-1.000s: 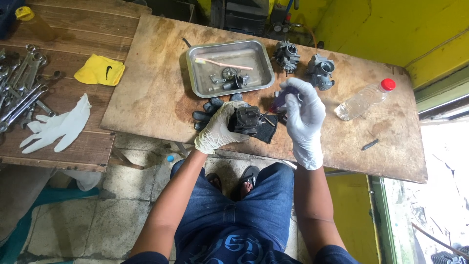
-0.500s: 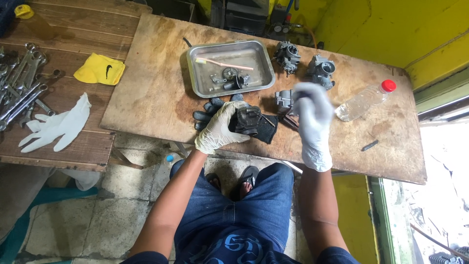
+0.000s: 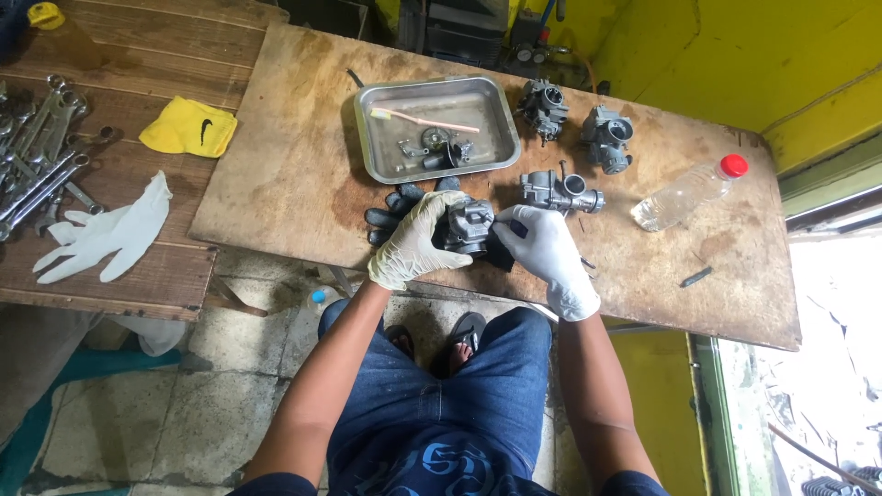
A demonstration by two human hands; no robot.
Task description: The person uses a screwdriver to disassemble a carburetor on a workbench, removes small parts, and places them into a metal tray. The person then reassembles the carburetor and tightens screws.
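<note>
A plywood bench point(image 3: 294, 174) carries the work, with a darker plank surface to its left. On the planks lie a row of spanners point(image 3: 37, 165), a yellow cloth point(image 3: 188, 127) and a loose white glove point(image 3: 110, 234). Near the top of the bench stands a metal tray point(image 3: 367, 147) holding a toothbrush point(image 3: 432, 119) and small parts. Right of the tray sit two carburettors point(image 3: 544, 106) point(image 3: 608, 138); a third point(image 3: 560, 191) lies just beside the right hand. A clear bottle with red cap point(image 3: 684, 193) lies on its side further right.

The left hand point(image 3: 418, 241), gloved, is closed around a grey carburettor body point(image 3: 469, 225) at the near edge of the bench, over a black glove point(image 3: 395, 207). The right hand point(image 3: 547, 253), gloved, has its fingertips on the same body; its grip cannot be judged.
</note>
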